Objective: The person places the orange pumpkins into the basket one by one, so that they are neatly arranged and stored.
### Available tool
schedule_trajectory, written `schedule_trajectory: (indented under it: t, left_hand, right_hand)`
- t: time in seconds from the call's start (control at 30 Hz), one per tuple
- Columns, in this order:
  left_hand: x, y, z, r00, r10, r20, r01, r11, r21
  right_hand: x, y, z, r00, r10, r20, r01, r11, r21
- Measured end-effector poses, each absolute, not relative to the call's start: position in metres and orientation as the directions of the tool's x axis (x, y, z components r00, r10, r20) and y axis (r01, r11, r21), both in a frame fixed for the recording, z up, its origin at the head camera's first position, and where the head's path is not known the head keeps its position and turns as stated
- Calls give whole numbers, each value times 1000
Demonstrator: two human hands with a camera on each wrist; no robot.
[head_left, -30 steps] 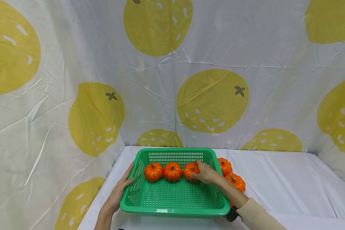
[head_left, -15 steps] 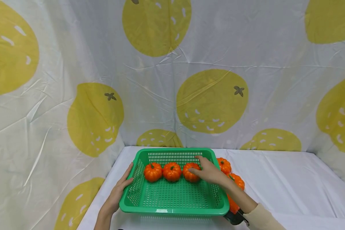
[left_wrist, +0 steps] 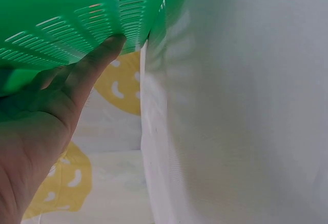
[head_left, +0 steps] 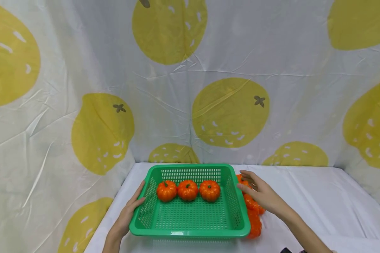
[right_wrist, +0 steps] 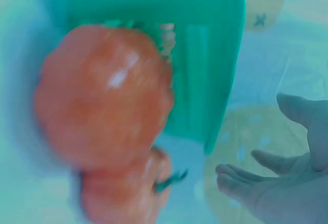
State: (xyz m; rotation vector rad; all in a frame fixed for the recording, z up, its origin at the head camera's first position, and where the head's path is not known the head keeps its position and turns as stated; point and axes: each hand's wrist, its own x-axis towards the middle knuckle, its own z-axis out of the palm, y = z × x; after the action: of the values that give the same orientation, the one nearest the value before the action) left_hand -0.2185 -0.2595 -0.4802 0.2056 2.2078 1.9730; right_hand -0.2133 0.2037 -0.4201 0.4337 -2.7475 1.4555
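Observation:
Three orange toy pumpkins, the rightmost one (head_left: 209, 190) among them, sit in a row inside a green plastic basket (head_left: 190, 233). My left hand (head_left: 126, 216) rests against the basket's left side; in the left wrist view its extended fingers (left_wrist: 97, 62) touch the slotted outer wall. Just outside the right wall, my right hand (head_left: 264, 195) hovers with fingers spread, holding nothing. Below it, more orange pumpkins (head_left: 254, 224) stand along the basket, partly hidden by the hand. The right wrist view shows a large blurred pumpkin (right_wrist: 105, 98) and a green-stemmed one (right_wrist: 123, 190) apart from the fingers.
A white cloth (head_left: 316, 200) covers the table. Behind and at the left hangs a pale curtain (head_left: 164, 105) printed with yellow lemons. A dark object (head_left: 285, 250) shows at the bottom edge, near the right forearm.
My right hand has let go of the rightmost pumpkin in the basket, risen over the right rim and moved right to the pumpkins outside. The left hand stays at the basket's side.

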Motion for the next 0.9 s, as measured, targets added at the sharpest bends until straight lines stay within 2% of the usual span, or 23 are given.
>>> schedule_trajectory:
  t: [0.4, 0.9]
  left_hand:
    - [-218, -261, -481, -972, 231, -37, -13, 101, 995]
    - [-218, -261, -481, -971, 237, -37, -15, 94, 995]
  right_hand:
    - [-195, 257, -462, -984, -150, 99, -173, 650, -740]
    - [-201, 258, -492, -986, -166, 27, -125, 619, -775]
